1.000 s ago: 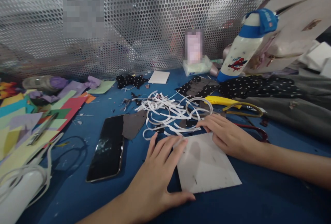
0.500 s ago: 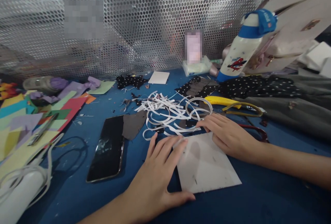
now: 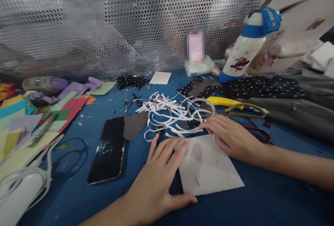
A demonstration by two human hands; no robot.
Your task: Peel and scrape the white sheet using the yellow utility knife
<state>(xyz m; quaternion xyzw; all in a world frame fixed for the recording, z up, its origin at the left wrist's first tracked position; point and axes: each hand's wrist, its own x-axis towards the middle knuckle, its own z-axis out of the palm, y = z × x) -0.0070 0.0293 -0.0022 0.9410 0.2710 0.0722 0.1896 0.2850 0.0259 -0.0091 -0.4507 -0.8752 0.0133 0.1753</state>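
Observation:
A greyish-white square board (image 3: 211, 166) with dark smudges lies flat on the blue table in front of me. At its left edge, my left hand (image 3: 161, 170) rests with fingers spread, the index fingertip on the far left corner and the thumb by the near left corner. Over the far right corner lies my right hand (image 3: 232, 135), palm down, its fingers bent slightly and pointing left along the far edge. Its thumb is hidden. Just beyond the board is a tangle of thin white strips (image 3: 167, 107), with a ring-shaped roll of tape (image 3: 200, 100) beside it.
A black phone (image 3: 108, 151) lies to the left, touching a grey scrap (image 3: 135, 125). Farther left are coloured papers (image 3: 68, 109) and a white cable (image 3: 48, 163). A yellow-handled cutter (image 3: 224, 102), scissors (image 3: 246, 110), a bottle (image 3: 244, 52) and dotted fabric (image 3: 261, 86) stand or lie to the right.
Both hands keep the same places on the board. Only a very slight shift of the camera view shows.

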